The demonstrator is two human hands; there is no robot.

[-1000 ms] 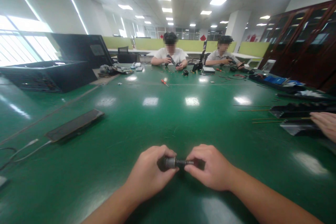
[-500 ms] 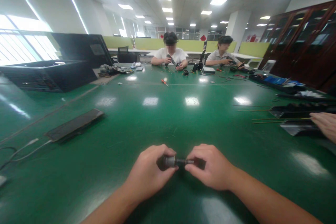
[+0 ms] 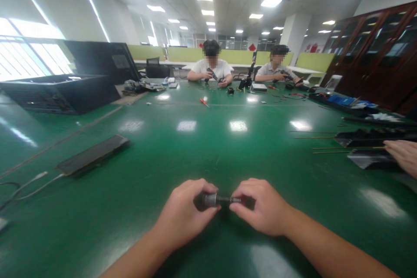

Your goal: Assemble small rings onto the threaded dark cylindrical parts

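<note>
A small cylindrical part with a thin dark shaft (image 3: 224, 200) lies level between my hands, just above the green table (image 3: 208, 156). Its thicker grey end is in the grip of my left hand (image 3: 184, 208), thumb and fingers closed around it. My right hand (image 3: 262, 208) pinches the narrower end between thumb and forefinger. I cannot make out exactly what kind of part it is; its outer ends are shaded and partly covered by the hands.
On the left lie a flat dark bar-shaped device (image 3: 93, 156) with a white cable and a large black case (image 3: 61, 93). An orange screwdriver (image 3: 204, 102) is farther off. At right, another person's hand (image 3: 404, 156) rests by black trays (image 3: 368, 158) and thin rods. Two people sit opposite.
</note>
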